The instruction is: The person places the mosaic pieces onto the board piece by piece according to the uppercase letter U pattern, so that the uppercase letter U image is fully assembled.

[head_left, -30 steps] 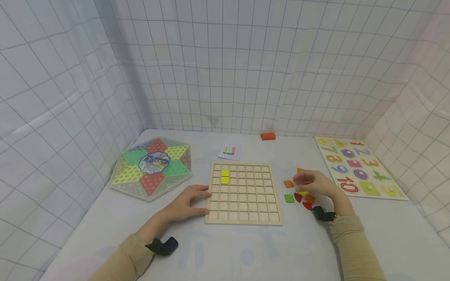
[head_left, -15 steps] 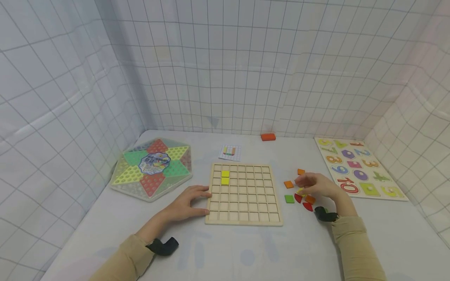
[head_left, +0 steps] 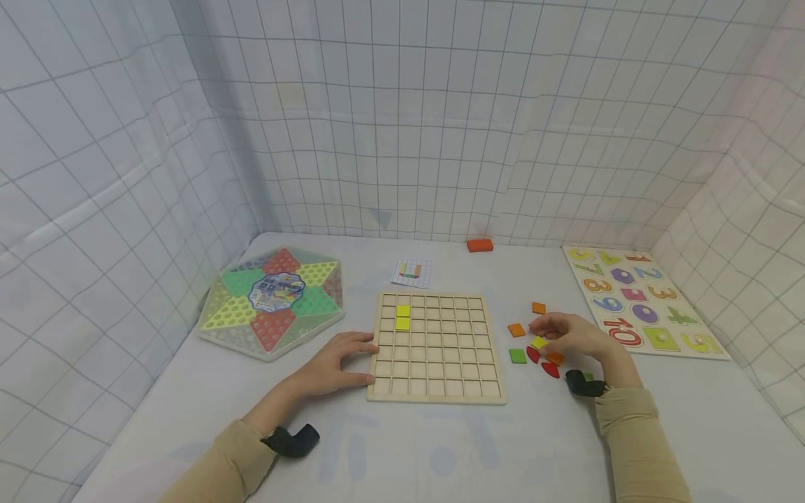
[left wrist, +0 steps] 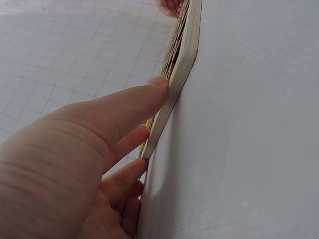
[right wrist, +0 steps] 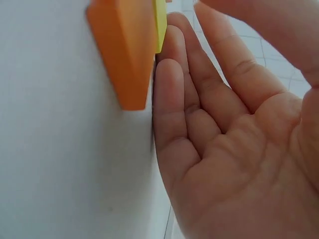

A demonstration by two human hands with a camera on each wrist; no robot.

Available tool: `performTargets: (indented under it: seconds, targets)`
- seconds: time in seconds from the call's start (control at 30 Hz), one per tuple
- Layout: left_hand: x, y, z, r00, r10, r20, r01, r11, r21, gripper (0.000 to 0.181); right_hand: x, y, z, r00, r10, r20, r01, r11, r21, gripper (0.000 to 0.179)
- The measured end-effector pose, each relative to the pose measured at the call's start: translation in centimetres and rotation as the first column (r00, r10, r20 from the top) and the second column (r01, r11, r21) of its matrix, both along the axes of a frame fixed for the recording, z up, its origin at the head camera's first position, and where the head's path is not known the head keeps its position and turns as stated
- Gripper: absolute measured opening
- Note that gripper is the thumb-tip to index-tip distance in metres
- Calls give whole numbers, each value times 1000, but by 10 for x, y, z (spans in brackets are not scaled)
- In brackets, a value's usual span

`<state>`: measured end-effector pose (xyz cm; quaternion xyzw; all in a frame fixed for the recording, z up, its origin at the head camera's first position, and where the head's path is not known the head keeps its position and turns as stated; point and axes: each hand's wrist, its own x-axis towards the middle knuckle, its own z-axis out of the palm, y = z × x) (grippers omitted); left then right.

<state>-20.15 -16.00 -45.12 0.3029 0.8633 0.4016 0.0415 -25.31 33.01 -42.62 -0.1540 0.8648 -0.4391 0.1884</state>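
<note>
Wooden grid board: here it is, flat on the white tabletop, lying between the two hands, cells facing up.
Two yellow squares: sitting in the second column from the left, one right behind the other, toward the board's far side.
Left hand: thumb and fingers spread, tips up against the board's left edge, thumb closest to the near corner.
Right hand: over among the loose pieces, fingers gently bent, thumb apart from them; whether the tips touch anything, I can't tell.
Loose yellow piece: just beside the right hand's fingertips.
Orange pieces: three of them, one near the board, one farther back, one by the underside of the right hand.
Red wedges: a pair, close in front of the yellow piece.
Green square: just beside the board's right edge; a second green piece peeks out by the dark wrist band.
Picture card: behind the board, showing a coloured U shape.
Red block: far back, near the gridded sheet.
Star game: out on the left.
Number puzzle: over on the right, bright numerals and shapes.
</note>
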Motion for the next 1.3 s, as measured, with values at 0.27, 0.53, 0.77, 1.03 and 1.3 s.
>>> performTargets:
  seconds: [0.27,0.53,0.77,1.03,1.3]
  targets:
    - [0,0,0,1000,-1,2,1,1000,3,48,1,1,-1,1000,-3,6,3,1000,4,46]
    - [0,0,0,1000,-3,-8,3,1000,2,48,-1,-1,-3,999,-29,-20,30,998,53,39]
    - [0,0,1,1000,-3,-11,3,1000,2,48,-3,-3,-4,998,-50,-37,53,995,80,36]
    - [0,0,0,1000,0,4,0,1000,1,48,-3,-6,-3,997,-68,-25,71,992,103,33]
    - [-2,-1,-1,1000,-2,7,2,1000,-2,50,-2,-7,-1,999,-37,-23,39,997,65,33]
